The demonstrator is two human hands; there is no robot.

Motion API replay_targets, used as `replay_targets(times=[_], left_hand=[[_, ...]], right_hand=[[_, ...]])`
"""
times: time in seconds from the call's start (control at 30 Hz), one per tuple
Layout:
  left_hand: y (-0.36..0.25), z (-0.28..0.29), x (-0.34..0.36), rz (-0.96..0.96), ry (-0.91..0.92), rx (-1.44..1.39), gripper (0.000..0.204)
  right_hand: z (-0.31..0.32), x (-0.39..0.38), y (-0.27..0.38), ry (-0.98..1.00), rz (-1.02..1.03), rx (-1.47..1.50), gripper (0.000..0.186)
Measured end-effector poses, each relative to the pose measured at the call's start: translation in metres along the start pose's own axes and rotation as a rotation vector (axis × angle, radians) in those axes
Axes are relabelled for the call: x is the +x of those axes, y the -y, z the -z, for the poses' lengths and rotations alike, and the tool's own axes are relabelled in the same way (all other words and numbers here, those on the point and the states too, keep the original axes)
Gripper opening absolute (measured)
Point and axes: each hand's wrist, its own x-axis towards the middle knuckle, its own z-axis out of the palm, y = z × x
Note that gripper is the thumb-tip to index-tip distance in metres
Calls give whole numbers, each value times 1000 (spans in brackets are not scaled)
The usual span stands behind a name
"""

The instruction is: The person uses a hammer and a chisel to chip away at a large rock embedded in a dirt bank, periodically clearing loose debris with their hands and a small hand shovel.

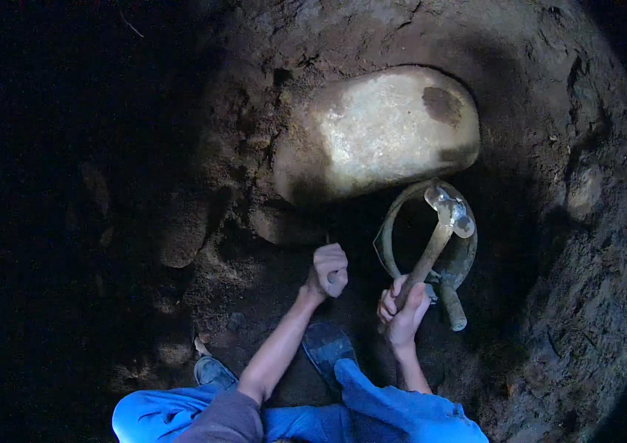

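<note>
Nearest, blue trousers (402,410) and dark shoes (326,345) frame the lower edge. Beyond them, the left hand (327,267) is closed around a round-ended tool (333,277), mostly hidden by the fist. The right hand (402,314) grips a hammer (428,255) by its handle, metal head pointing away. Beneath the hammer lies a round-rimmed object (385,240) beside a short handle (454,310). Farther off, a large, pale, rounded block (380,129) rests on brown earth (549,310).
</note>
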Motion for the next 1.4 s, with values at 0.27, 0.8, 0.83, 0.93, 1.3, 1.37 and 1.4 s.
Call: replay_targets(times=[0.27, 0.8, 0.83, 0.93, 1.3, 1.37, 1.4], left_hand=[[20, 15, 21, 174, 233, 213, 16], [20, -1, 37, 359, -131, 308, 39], [20, -1, 40, 393, -113, 341, 39], [20, -5, 50, 449, -132, 316, 38], [33, 5, 65, 456, -123, 254, 33], [32, 9, 67, 458, -96, 215, 33], [29, 10, 68, 498, -95, 212, 33]], right_hand=[[-3, 1, -1, 7, -38, 6, 53], [-6, -3, -6, 31, -96, -37, 50], [-6, -2, -8, 31, -95, -36, 50], [-5, -2, -14, 26, -90, -43, 47], [-8, -6, -39, 85, -233, -326, 42], [-10, -7, -30, 66, -182, -341, 43], [-9, -8, -25, 45, -128, -357, 45]])
